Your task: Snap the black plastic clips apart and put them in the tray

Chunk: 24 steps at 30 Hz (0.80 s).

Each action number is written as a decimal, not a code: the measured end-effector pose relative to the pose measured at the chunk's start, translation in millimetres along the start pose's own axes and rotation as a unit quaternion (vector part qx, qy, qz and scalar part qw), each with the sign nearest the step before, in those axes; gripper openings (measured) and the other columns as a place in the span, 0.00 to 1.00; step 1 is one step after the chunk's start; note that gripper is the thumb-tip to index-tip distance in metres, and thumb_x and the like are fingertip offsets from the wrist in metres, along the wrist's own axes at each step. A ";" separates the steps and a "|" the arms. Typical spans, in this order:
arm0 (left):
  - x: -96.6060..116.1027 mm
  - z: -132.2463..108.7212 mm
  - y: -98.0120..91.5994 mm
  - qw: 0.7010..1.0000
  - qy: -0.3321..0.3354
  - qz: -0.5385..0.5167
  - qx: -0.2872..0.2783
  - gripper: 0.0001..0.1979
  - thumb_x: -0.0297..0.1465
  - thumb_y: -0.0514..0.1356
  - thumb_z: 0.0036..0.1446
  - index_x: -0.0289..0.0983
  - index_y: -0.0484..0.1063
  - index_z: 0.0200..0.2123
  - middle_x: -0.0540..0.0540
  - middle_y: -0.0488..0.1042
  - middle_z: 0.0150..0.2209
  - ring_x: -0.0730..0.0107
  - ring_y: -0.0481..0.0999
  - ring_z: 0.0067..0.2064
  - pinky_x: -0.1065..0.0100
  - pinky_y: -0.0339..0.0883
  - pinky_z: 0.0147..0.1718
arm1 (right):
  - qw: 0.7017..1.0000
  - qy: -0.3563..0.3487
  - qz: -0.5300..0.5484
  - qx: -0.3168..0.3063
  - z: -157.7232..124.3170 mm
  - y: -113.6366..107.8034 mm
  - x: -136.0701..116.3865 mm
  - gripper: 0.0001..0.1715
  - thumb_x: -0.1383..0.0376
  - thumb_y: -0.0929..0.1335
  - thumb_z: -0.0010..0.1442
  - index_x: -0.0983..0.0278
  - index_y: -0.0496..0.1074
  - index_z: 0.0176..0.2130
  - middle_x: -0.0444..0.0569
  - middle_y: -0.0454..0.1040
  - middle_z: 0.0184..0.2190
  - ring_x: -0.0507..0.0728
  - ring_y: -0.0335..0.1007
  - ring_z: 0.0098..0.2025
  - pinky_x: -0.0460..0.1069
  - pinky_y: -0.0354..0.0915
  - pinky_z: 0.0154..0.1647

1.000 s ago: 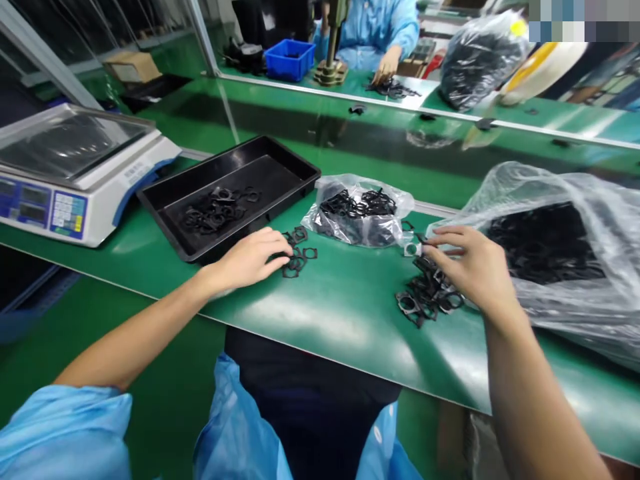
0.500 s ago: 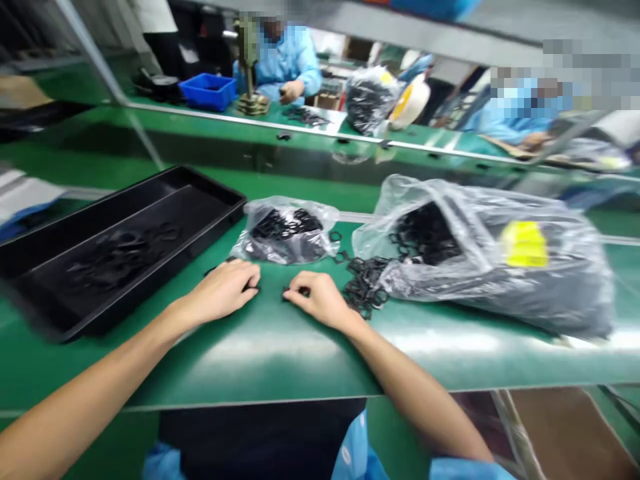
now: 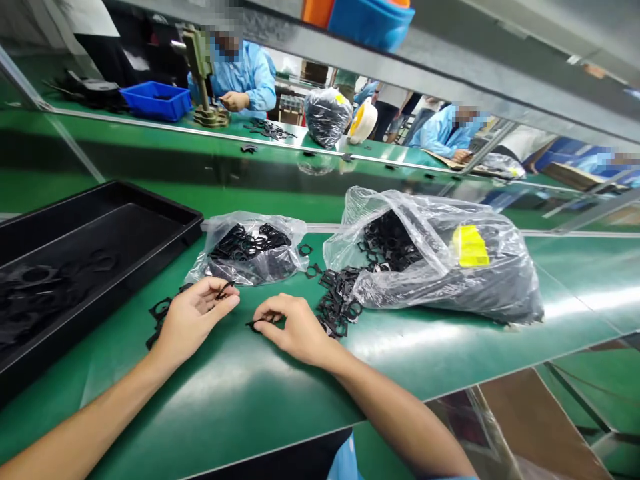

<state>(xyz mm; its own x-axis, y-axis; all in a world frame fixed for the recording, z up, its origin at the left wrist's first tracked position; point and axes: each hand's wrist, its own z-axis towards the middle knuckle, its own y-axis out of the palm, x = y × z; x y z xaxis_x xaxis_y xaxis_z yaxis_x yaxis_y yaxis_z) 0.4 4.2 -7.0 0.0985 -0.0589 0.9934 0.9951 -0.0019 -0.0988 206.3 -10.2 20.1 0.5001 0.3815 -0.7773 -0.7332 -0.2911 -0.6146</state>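
My left hand (image 3: 193, 317) is raised a little over the green table, pinching a small black ring-shaped part (image 3: 226, 289) between thumb and fingers. To its right, my right hand (image 3: 290, 327) grips another thin black part (image 3: 255, 324), mostly hidden by the fingers. A loose pile of black ring-shaped parts (image 3: 337, 300) lies just right of my right hand, at the mouth of a large clear plastic bag (image 3: 450, 287). Behind my hands sits a smaller clear bag (image 3: 280, 267) with similar parts. More black parts (image 3: 160, 308) lie beside and partly behind my left hand.
A long black tray (image 3: 165, 207) with black parts in it stands at the left. Beyond a rail, a person in blue (image 3: 250, 80) sits by a small press (image 3: 203, 87) and a blue bin (image 3: 157, 100). A metal shelf beam (image 3: 280, 40) crosses overhead.
The view has swung right, so things appear shifted left. My left hand has turned palm-up, showing the part in its fingers. My right hand stays pinched, near the pile.
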 end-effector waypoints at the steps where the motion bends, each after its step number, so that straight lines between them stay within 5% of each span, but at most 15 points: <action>1: 0.2 -1.3 -0.2 1.000 0.006 -0.005 0.009 0.18 0.45 0.68 0.50 0.37 0.74 0.36 0.45 0.80 0.35 0.65 0.79 0.37 0.66 0.75 0.39 | 1.000 0.015 0.019 0.016 0.6 0.0 -0.7 0.03 0.70 0.71 0.60 0.62 0.75 0.33 0.45 0.78 0.32 0.54 0.73 0.35 0.47 0.67 0.42; 9: -4.5 -7.6 2.7 0.988 0.079 0.132 -0.015 0.15 0.43 0.59 0.62 0.38 0.76 0.41 0.43 0.81 0.43 0.60 0.80 0.43 0.61 0.74 0.47 | 0.998 0.050 0.032 0.026 1.2 4.3 4.9 0.15 0.73 0.67 0.61 0.63 0.76 0.46 0.48 0.78 0.36 0.54 0.73 0.35 0.49 0.70 0.41; 16: -2.9 -9.9 1.4 0.968 0.166 0.187 -0.006 0.18 0.39 0.61 0.61 0.41 0.71 0.53 0.44 0.79 0.46 0.60 0.79 0.46 0.59 0.74 0.50 | 0.998 0.040 0.035 0.045 3.8 -0.8 -6.2 0.06 0.72 0.67 0.60 0.63 0.74 0.36 0.48 0.75 0.35 0.54 0.73 0.36 0.49 0.72 0.42; 24: 1.8 -10.7 -0.5 0.935 0.275 0.223 -0.022 0.11 0.34 0.62 0.63 0.42 0.74 0.48 0.45 0.75 0.45 0.66 0.76 0.42 0.64 0.72 0.45 | 0.983 0.127 0.117 0.067 13.8 0.0 -2.7 0.05 0.68 0.70 0.57 0.63 0.69 0.31 0.43 0.73 0.28 0.52 0.73 0.31 0.46 0.69 0.33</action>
<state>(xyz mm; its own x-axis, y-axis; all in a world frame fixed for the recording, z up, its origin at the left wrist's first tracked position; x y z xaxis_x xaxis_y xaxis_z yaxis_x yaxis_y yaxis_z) 0.0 -6.5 -5.8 0.4729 -0.5683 0.6733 0.8533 0.1048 -0.5108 198.5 0.9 24.1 0.3979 0.0812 -0.9138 -0.8872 -0.2197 -0.4058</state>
